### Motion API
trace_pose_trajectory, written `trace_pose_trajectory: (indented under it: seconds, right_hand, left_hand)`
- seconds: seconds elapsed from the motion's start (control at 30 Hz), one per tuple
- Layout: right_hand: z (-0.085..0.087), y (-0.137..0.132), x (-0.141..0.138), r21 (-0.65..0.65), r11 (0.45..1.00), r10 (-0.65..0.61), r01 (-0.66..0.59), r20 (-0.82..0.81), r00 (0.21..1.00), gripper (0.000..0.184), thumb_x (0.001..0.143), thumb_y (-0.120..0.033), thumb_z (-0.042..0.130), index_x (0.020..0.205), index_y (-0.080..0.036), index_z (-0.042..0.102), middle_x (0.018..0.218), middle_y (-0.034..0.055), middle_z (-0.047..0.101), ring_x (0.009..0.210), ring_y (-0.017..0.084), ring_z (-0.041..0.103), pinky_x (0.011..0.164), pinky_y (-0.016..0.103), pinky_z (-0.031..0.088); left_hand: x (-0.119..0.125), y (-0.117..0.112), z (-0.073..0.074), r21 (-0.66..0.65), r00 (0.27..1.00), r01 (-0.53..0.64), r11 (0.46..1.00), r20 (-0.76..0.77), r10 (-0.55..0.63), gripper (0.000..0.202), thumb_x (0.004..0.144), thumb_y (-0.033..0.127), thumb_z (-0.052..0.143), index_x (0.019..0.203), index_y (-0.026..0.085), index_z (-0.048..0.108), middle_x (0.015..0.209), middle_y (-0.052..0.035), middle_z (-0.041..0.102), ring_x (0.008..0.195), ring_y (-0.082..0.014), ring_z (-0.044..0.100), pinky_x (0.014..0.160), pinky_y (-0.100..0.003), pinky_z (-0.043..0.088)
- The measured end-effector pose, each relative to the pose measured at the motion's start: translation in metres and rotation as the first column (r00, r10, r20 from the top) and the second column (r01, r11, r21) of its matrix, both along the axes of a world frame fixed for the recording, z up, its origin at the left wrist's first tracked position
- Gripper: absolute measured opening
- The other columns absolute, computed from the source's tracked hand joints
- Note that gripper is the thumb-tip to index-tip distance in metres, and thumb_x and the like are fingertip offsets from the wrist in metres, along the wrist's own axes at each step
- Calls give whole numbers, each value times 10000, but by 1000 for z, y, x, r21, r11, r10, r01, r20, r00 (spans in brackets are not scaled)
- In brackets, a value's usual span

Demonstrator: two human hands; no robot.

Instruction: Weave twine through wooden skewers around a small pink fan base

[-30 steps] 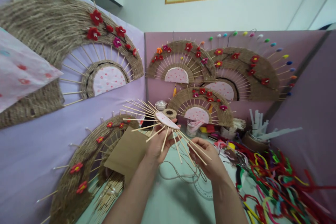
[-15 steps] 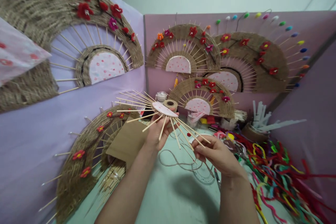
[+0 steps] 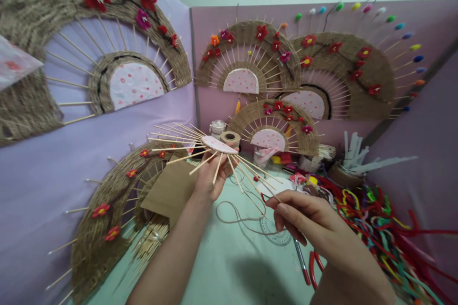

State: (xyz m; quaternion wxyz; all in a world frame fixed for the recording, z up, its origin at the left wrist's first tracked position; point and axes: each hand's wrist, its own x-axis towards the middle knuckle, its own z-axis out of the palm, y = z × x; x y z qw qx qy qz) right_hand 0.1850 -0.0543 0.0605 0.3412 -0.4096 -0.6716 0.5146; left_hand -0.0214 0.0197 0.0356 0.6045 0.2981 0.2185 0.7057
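My left hand (image 3: 209,178) is closed on the underside of a small fan frame (image 3: 218,145): a pink spotted half-disc with several thin wooden sticks radiating from it. It holds the frame above the table, tilted nearly flat. My right hand (image 3: 307,221) is lower and to the right, fingers pinched together on a thin jute twine (image 3: 246,217) that runs up toward the sticks and lies in loose loops on the pale green table (image 3: 232,267). A twine spool (image 3: 230,138) stands just behind the frame.
Finished jute fans with red flowers hang on the purple walls and lean at the left (image 3: 118,209). A brown cardboard piece (image 3: 168,190) lies beside my left wrist. Coloured pipe cleaners (image 3: 372,228) pile up at the right, with red-handled pliers (image 3: 315,267), jars and white strips (image 3: 358,162).
My right hand has moved down and to the right, away from the sticks, drawing the twine with it. The view has tilted down slightly. My left hand still holds the frame.
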Motion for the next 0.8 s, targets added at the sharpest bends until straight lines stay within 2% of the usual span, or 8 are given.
trace_pose_trajectory:
  seconds: [0.17, 0.27, 0.4, 0.5, 0.63, 0.8]
  right_hand:
    - [10, -15, -4, 97, 994, -53, 48, 51, 997, 239, 885, -397, 517, 899, -197, 646, 645, 9, 600, 496, 72, 444, 417, 174, 338]
    - [12, -17, -9, 152, 981, -125, 124, 2, 992, 225, 887, -383, 517, 916, -199, 643, 641, 9, 605, 493, 74, 456, 412, 173, 337]
    - [9, -12, -15, 125, 945, -289, 302, -114, 951, 261, 864, -421, 537, 901, -180, 630, 601, 3, 588, 427, 66, 427, 365, 175, 297]
    - [6, -6, -15, 74, 918, -376, 390, -148, 915, 298, 839, -464, 549, 853, -175, 620, 567, -4, 569, 396, 64, 404, 342, 175, 261]
    - [4, 3, -13, 39, 915, -398, 402, -74, 914, 302, 818, -464, 558, 760, -171, 604, 538, -9, 552, 408, 66, 387, 362, 178, 254]
    - [-7, 20, -14, 46, 938, -347, 344, 83, 934, 303, 830, -434, 517, 716, -165, 596, 549, -2, 565, 428, 73, 372, 393, 192, 270]
  left_hand:
    - [2, 2, -2, -10, 1000, -17, 1000, 3, 17, 463, 661, 122, 723, 1090, 207, 571, 1108, -69, 678, 983, -229, 661, 789, -325, 563]
    - [2, 4, -2, -17, 1000, -19, 1000, -6, 19, 445, 657, 128, 729, 1071, 202, 582, 1065, -70, 694, 946, -220, 673, 782, -321, 562]
    - [1, 5, -1, -20, 999, -36, 999, 7, 36, 432, 654, 128, 730, 1056, 204, 591, 1022, -60, 708, 919, -208, 681, 775, -310, 562]
    - [-1, 5, 0, -24, 999, -45, 999, 21, 45, 428, 656, 120, 721, 1057, 199, 593, 1028, -62, 708, 930, -211, 679, 776, -307, 563]
    - [-4, 4, 2, -23, 998, -52, 998, 35, 53, 432, 665, 101, 709, 1072, 189, 594, 1033, -71, 707, 952, -226, 673, 777, -309, 567]
    - [-3, 1, 4, -13, 997, -31, 999, 67, 31, 412, 701, 92, 680, 1094, 178, 593, 1029, -73, 708, 949, -224, 673, 740, -288, 576]
